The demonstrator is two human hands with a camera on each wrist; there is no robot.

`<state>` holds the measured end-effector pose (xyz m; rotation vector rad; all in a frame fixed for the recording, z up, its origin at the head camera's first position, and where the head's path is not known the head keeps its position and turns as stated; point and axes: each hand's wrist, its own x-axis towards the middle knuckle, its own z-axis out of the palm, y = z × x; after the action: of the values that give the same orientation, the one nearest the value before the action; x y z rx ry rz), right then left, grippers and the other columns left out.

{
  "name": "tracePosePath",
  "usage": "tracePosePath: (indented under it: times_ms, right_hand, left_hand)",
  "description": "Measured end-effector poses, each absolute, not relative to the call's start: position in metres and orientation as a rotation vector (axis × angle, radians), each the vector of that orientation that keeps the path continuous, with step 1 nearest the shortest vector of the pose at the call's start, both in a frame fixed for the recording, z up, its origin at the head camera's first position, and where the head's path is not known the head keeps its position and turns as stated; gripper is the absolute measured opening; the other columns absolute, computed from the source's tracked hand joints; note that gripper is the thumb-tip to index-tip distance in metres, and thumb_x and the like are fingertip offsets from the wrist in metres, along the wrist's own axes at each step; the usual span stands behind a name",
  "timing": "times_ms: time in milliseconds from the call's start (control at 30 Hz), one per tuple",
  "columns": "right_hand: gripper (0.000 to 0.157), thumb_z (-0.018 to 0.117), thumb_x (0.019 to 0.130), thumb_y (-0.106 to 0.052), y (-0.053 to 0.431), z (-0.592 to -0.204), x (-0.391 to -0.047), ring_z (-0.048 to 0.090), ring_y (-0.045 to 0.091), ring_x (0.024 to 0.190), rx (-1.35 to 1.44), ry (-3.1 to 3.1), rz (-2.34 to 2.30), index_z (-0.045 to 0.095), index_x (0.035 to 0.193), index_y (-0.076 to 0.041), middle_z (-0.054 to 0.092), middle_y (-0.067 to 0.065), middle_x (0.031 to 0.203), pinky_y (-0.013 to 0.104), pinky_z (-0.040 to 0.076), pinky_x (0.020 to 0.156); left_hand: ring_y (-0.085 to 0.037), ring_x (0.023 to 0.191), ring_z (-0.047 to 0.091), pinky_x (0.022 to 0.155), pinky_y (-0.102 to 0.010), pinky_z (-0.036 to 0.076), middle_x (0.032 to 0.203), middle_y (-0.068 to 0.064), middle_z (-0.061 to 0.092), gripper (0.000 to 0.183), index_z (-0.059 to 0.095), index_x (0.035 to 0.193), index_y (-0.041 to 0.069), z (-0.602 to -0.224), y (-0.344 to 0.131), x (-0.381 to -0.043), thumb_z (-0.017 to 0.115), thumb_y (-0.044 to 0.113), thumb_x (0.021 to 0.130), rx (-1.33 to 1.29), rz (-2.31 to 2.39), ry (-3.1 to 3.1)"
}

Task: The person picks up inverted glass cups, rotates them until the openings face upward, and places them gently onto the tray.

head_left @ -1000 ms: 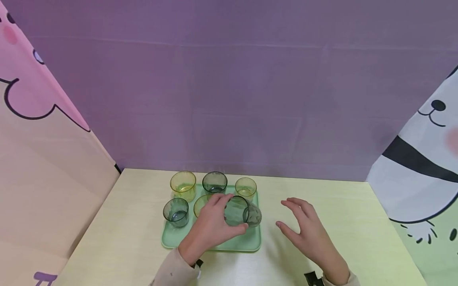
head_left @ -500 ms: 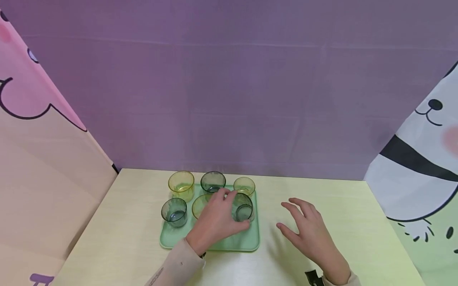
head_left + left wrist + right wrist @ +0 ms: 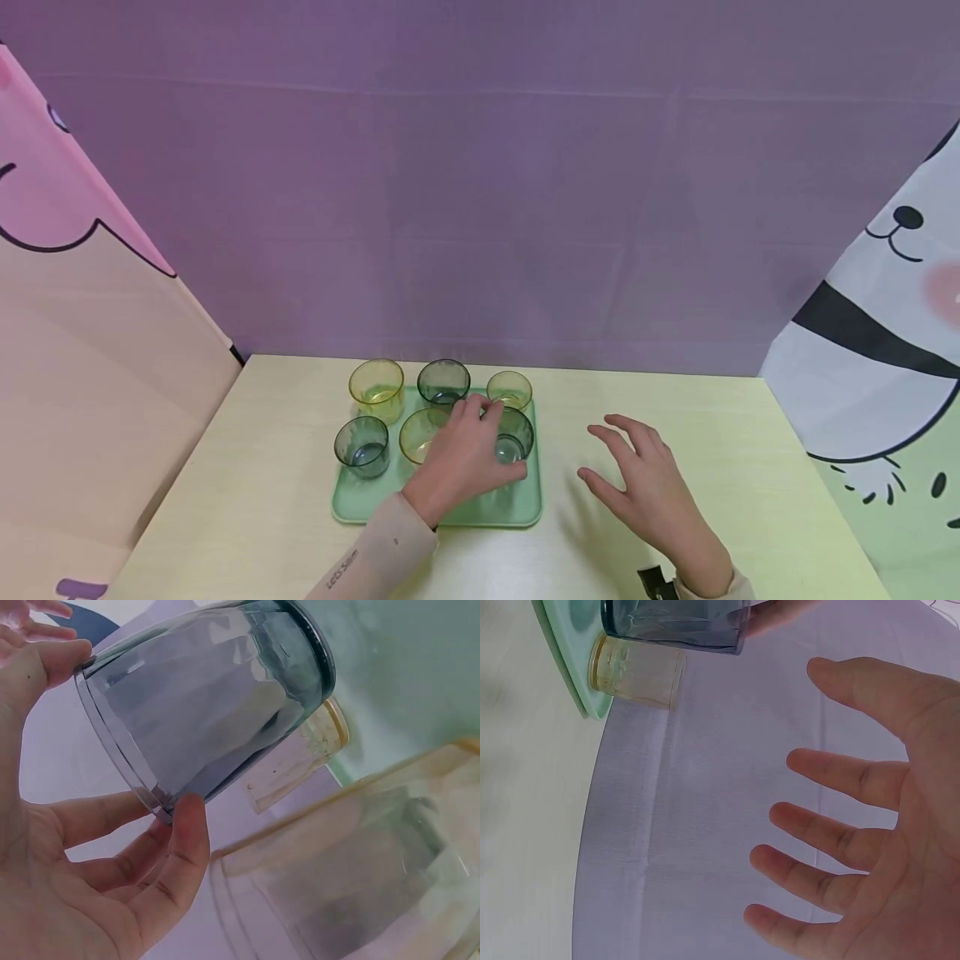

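Observation:
In the head view my left hand [image 3: 467, 457] is over the right front part of a green tray [image 3: 487, 512]. Its thumb and fingers grip a grey-green glass tumbler [image 3: 519, 429] near the rim. The left wrist view gives a closer look at this tumbler [image 3: 202, 705], thumb on one side of the rim and fingertips on the other. It stands upright on the tray as far as I can tell. My right hand [image 3: 651, 483] hovers above the table right of the tray, fingers spread and holding nothing; the right wrist view confirms its bare palm [image 3: 915, 877].
Beside the held tumbler, a yellow glass [image 3: 420, 433] and a grey-green glass [image 3: 363, 450] form the front row. Behind stand a large yellow glass [image 3: 377, 392], a dark grey glass [image 3: 444, 383] and a small yellow glass [image 3: 510, 390]. A purple cloth [image 3: 525, 208] hangs behind the table.
The tumbler was tilted on its side in my left hand; it has turned upright and come down onto the tray. My right hand has stayed nearly still.

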<state>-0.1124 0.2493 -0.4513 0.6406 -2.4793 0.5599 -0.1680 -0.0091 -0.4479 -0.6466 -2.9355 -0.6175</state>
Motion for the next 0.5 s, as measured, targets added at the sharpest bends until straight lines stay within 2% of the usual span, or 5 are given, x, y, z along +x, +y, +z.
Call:
tracePosePath:
  times_ms: [133, 500]
  right_hand:
    - [0.049, 0.083, 0.078, -0.026, 0.2488, -0.4516, -0.1123, 0.054, 0.04, 0.115, 0.631, -2.486, 0.567, 0.066, 0.121, -0.007, 0.058, 0.017, 0.128, 0.06, 0.046, 0.085]
    - [0.047, 0.082, 0.079, -0.027, 0.2493, -0.4517, -0.1135, 0.054, 0.04, 0.115, 0.629, -2.478, 0.565, 0.066, 0.119, -0.008, 0.058, 0.017, 0.128, 0.059, 0.046, 0.084]
  left_hand:
    - [-0.034, 0.116, 0.05, 0.066, -0.041, 0.055, 0.131, -0.017, 0.051, 0.082, 0.056, 0.138, 0.004, -0.45, -0.007, -0.1707, 0.072, 0.055, 0.076, -0.65, -0.574, -2.957]
    - [-0.034, 0.113, 0.051, 0.07, -0.04, 0.056, 0.131, -0.018, 0.051, 0.08, 0.056, 0.137, 0.0, -0.4562, -0.0053, -0.1727, 0.07, 0.052, 0.078, -0.703, -0.516, -2.947]
